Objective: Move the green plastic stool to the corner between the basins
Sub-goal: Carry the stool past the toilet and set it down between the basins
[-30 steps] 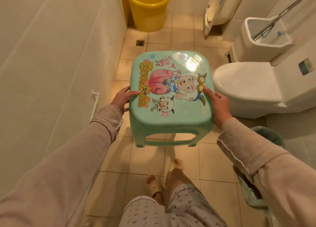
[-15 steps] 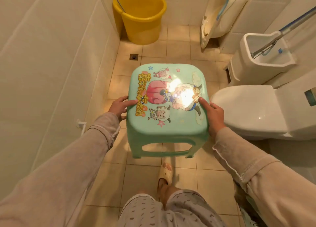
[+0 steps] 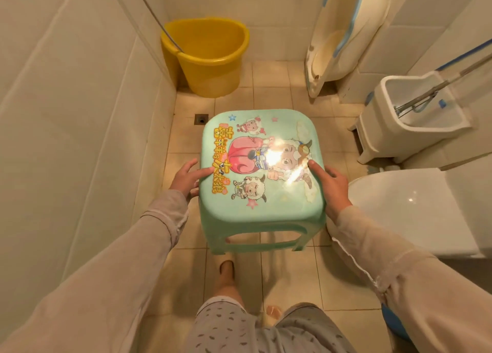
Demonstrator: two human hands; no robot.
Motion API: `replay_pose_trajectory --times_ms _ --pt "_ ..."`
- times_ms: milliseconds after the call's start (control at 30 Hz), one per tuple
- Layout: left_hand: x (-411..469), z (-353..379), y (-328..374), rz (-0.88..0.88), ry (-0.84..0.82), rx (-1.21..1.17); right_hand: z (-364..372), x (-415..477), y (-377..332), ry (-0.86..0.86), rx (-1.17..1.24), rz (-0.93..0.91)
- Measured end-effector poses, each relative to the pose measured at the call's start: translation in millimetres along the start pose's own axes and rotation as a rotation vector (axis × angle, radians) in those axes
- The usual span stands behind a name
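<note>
Green plastic stool was carried upright above the tiled floor, between the wall and the toilet. Left hand and right hand clamped opposite seat edges, thumbs laid on top, the other fingers going under the rim. Judged mid-carry: the corner ahead lay between the yellow bucket and the tub leaning on the wall. Best to keep the seat level, steer clear of the toilet, and set all legs down together before letting go
</note>
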State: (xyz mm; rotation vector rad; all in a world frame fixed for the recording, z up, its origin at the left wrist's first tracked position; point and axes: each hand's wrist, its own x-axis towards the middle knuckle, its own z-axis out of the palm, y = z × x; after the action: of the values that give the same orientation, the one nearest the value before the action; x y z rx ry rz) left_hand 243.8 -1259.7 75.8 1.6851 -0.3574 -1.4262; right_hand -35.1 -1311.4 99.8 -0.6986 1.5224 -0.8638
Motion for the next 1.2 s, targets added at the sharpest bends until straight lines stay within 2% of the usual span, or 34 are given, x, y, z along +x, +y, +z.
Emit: replay_pose_trajectory --times_ms 267,400,700,967,1200 --pt "87.8 -8.4 94.0 -0.024 -0.104 0.076 71.8 67.9 -54.2 0.1 0.036 0.001" --pt "124.3 8.0 138.8 -0.025 -0.196 0.064 82.7 102.0 -89.0 0.106 0.093 -0.025" --pt "226.5 60.5 212.7 -0.011 -0.241 0.176 101.6 198.1 -135.8 0.156 0.177 -0.004" --pt "331.9 122.2 282.2 -0.039 -0.147 0.221 117.3 321.9 -194.3 0.175 0.187 0.061" --pt "397.0 165.2 354.8 0.026 -0.117 0.213 136.3 411.8 -261.7 0.158 0.178 0.041"
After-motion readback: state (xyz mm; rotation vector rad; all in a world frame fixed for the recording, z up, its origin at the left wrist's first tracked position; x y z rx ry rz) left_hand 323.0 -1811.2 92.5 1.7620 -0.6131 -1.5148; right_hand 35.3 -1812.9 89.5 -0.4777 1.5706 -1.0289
